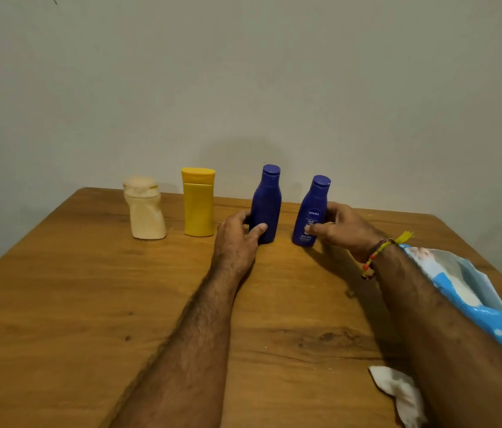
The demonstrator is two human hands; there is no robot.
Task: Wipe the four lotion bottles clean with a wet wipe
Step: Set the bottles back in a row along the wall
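From the head camera, four bottles stood upright in a row near the far edge of my wooden table (58,298), close to the plain wall (243,72). Furthest left was the cream bottle (145,211), a squat one with a bent waist and a rounded cap; just right of it stood the yellow bottle (198,205) with a flat cap. The two stood apart, not touching. Next came the plain blue bottle (266,202), and my left hand (237,234) gripped its lower half, thumb across the front near the base, fingers curled round its left side. To its right, with a gap between them, was the labelled blue bottle (313,211), its white print facing me and tilted slightly rightward at the top. My right hand (340,227) held it from the right side, thumb pressed on the lower label, fingers wrapped behind. A beaded thread band (373,257) circled my right wrist. Both forearms reached out over the table. Beside my right forearm, by the table's right edge, lay the blue wipes pack (472,291), its top opened and white showing inside. Nearer me, partly under that same forearm, a crumpled white wipe (394,387) lay on the table, in neither hand.
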